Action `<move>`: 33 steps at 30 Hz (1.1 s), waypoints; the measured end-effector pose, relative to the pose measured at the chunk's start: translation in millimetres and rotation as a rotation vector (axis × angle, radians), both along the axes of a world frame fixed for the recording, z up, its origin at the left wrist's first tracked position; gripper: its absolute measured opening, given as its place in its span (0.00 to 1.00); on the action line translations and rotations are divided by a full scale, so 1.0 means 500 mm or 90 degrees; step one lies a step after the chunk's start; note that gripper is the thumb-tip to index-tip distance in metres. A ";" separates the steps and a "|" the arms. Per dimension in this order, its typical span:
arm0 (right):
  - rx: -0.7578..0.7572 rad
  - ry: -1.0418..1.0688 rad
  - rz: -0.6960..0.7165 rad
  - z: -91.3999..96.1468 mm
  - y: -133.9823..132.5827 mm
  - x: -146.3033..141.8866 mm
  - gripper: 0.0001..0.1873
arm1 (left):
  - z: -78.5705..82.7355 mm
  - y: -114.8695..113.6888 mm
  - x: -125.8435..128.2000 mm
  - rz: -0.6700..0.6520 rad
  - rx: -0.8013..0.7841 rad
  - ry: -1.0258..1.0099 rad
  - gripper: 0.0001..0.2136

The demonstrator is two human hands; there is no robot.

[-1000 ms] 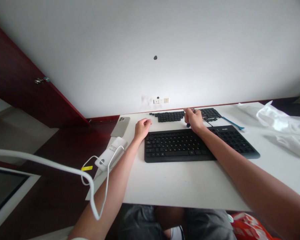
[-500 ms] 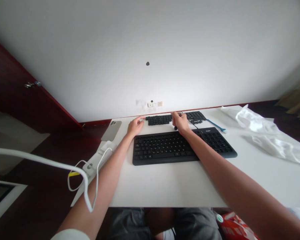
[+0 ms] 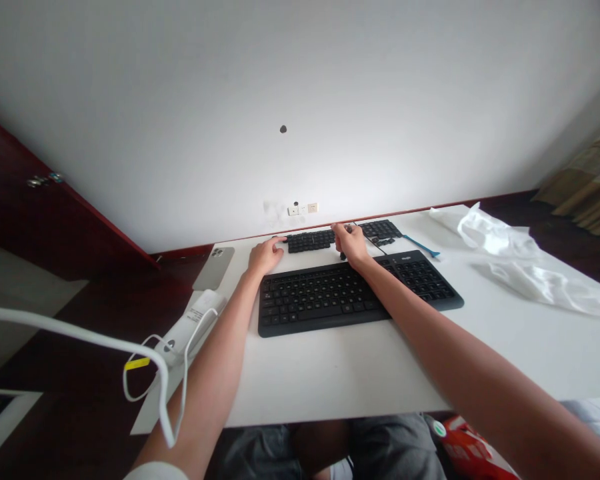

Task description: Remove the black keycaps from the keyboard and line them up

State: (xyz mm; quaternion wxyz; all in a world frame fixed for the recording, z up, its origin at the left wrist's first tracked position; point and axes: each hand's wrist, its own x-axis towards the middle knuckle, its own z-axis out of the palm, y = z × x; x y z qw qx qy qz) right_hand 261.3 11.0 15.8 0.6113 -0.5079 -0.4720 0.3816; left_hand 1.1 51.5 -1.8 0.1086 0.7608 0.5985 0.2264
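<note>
A black keyboard (image 3: 325,300) lies on the white table (image 3: 330,393), and its keycaps appear to be in place. Beyond it are loose black keycaps in tight rows (image 3: 310,241), with a second group (image 3: 380,229) to the right. My left hand (image 3: 266,256) rests open, its fingertips at the left end of the first rows. My right hand (image 3: 350,244) sits between the groups, pinching a small dark object that I cannot identify. A thin black wire (image 3: 375,244) runs near it. A blue pry tool (image 3: 423,248) lies to the right of the second group.
A phone (image 3: 213,268) lies at the table's left edge, beside a white power bank (image 3: 187,327) with a looped white cable (image 3: 143,360). Crumpled white plastic (image 3: 510,257) lies at the right. The table's back edge meets the wall, and a red bag (image 3: 465,447) sits below the table.
My left hand has moved right, up to the keycaps. My right hand stays among them. The whole scene has shifted left in view as my head turned.
</note>
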 end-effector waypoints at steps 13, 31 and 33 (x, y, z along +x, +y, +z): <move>-0.002 0.016 -0.004 0.000 0.000 -0.001 0.20 | 0.001 -0.005 -0.022 -0.078 -0.034 -0.111 0.20; 0.005 -0.053 -0.008 0.011 -0.010 -0.004 0.21 | 0.138 -0.123 -0.074 -0.140 0.011 -0.132 0.12; 0.005 -0.046 -0.005 0.009 -0.009 -0.003 0.22 | 0.134 -0.137 -0.085 -0.128 -0.024 -0.100 0.12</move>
